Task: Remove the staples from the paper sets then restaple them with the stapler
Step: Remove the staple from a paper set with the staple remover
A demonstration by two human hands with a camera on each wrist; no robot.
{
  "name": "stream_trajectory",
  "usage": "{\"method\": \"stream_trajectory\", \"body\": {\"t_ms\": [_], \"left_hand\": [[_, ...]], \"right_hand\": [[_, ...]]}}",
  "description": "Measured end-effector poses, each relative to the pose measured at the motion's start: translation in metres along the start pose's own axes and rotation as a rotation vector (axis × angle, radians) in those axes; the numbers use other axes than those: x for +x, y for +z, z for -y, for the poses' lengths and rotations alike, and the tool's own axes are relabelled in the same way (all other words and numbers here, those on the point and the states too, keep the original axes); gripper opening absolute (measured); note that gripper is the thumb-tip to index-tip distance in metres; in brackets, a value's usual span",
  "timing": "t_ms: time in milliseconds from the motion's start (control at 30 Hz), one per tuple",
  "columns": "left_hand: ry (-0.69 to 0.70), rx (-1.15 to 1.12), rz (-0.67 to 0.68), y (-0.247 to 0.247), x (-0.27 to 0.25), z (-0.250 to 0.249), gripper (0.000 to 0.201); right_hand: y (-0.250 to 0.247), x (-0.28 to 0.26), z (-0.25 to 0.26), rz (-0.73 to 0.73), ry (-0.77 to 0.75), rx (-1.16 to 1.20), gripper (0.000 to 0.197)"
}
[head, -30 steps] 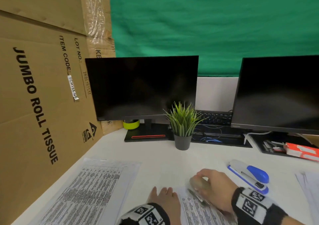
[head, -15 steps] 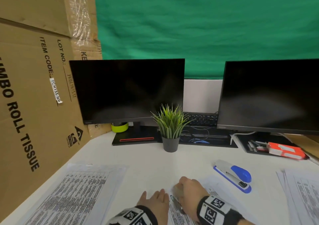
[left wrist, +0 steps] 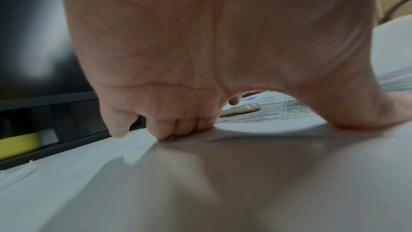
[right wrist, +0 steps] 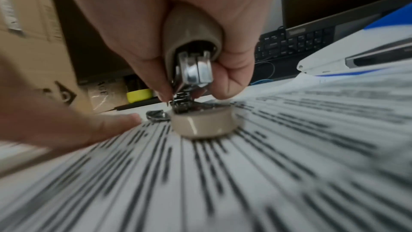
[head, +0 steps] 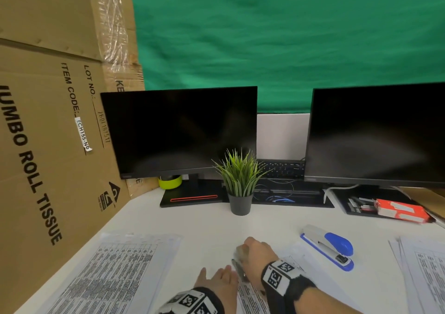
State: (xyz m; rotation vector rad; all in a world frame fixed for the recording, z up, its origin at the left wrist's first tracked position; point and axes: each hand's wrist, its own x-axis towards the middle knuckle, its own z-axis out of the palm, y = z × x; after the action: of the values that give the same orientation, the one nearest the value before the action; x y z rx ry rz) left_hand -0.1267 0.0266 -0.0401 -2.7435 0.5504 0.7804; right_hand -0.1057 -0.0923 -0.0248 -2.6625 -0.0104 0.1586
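Observation:
My right hand [head: 252, 251] grips a beige staple remover [right wrist: 192, 55]. Its metal claws point down at the top corner of a printed paper set [right wrist: 245, 174], and its lower beige pad [right wrist: 202, 124] rests on the sheet. My left hand [head: 216, 280] lies on the same paper set [head: 252, 297] just left of the remover, fingers [left wrist: 178, 130] pressing down. A blue and grey stapler [head: 330, 248] lies on the desk to the right, untouched. The staple itself is hidden under the claws.
Another printed paper stack [head: 108, 272] lies at the left and one more [head: 423, 265] at the right edge. A small potted plant [head: 240, 183], two dark monitors, a keyboard and an orange box [head: 399, 211] stand behind. Cardboard boxes [head: 48, 145] wall the left side.
My right hand with the staple remover has drawn closer to the left hand over the paper's corner. The left hand stays pressed on the sheet. The head view has shifted a little.

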Motion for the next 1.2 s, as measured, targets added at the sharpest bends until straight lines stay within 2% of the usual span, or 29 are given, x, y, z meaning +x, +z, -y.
{"method": "stream_trajectory", "body": {"t_ms": [67,167,300,400,533,633,767,933,1033,1100,1200], "left_hand": [[0.01,0.024,0.012,-0.001,-0.003,0.0,0.056],[0.01,0.023,0.001,0.0,-0.004,0.003,0.056],[0.005,-0.077,-0.124,0.008,0.001,0.001,0.067],[-0.033,-0.015,-0.046,0.006,0.0,-0.002,0.063],[-0.023,-0.014,0.013,-0.002,-0.002,-0.006,0.073],[-0.09,-0.06,0.004,-0.001,0.0,-0.008,0.063],[-0.024,0.005,0.025,0.001,0.0,-0.007,0.068],[-0.033,0.021,0.017,0.0,-0.001,-0.007,0.069],[-0.029,0.017,0.006,0.001,0.0,-0.006,0.071],[-0.057,-0.013,-0.002,0.003,0.005,-0.005,0.069],[-0.202,-0.237,-0.016,0.005,0.013,-0.007,0.077]], "right_hand": [[-0.008,0.006,0.0,-0.031,0.016,0.045,0.026],[-0.026,0.002,-0.012,-0.016,-0.028,0.008,0.031],[-0.029,-0.019,-0.038,0.059,-0.09,-0.109,0.034],[-0.021,-0.028,-0.047,0.07,-0.094,-0.127,0.035],[-0.016,-0.026,-0.037,0.032,-0.09,-0.147,0.033],[-0.012,-0.018,-0.03,0.018,-0.075,-0.167,0.032],[-0.01,-0.001,-0.021,0.026,-0.042,-0.158,0.032],[-0.013,0.022,-0.014,-0.015,0.003,-0.045,0.017],[-0.025,0.014,-0.025,-0.012,-0.008,-0.029,0.03],[-0.033,0.002,-0.038,-0.016,-0.024,-0.066,0.034],[-0.034,-0.015,-0.055,0.004,-0.052,-0.138,0.031]]}}
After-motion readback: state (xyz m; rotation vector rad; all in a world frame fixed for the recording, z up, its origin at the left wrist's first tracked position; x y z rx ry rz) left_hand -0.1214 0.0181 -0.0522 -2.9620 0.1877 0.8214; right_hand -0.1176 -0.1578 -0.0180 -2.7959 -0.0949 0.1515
